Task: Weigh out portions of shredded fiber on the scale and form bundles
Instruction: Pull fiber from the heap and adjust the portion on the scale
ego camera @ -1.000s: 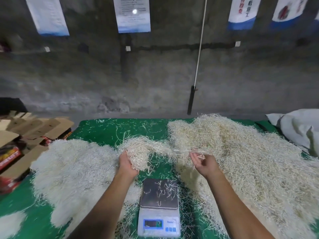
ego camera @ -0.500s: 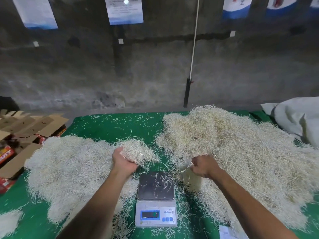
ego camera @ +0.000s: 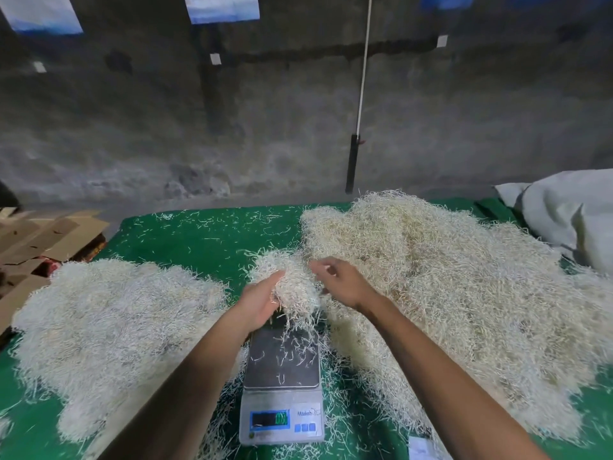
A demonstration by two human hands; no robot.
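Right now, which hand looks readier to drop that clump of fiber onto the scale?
Left, probably. The left hand already cups the clump of fiber just above the scale's far edge. The right hand only touches the clump's side with loose fingers.

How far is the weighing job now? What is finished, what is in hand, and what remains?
Done: a whiter heap lies left of the scale, possibly weighed already; no tied bundle shows. In hand: the left hand holds a clump of fiber above the scale's far edge, the right hand beside it; only stray shreds lie on the pan. Left: the big yellowish pile on the right.
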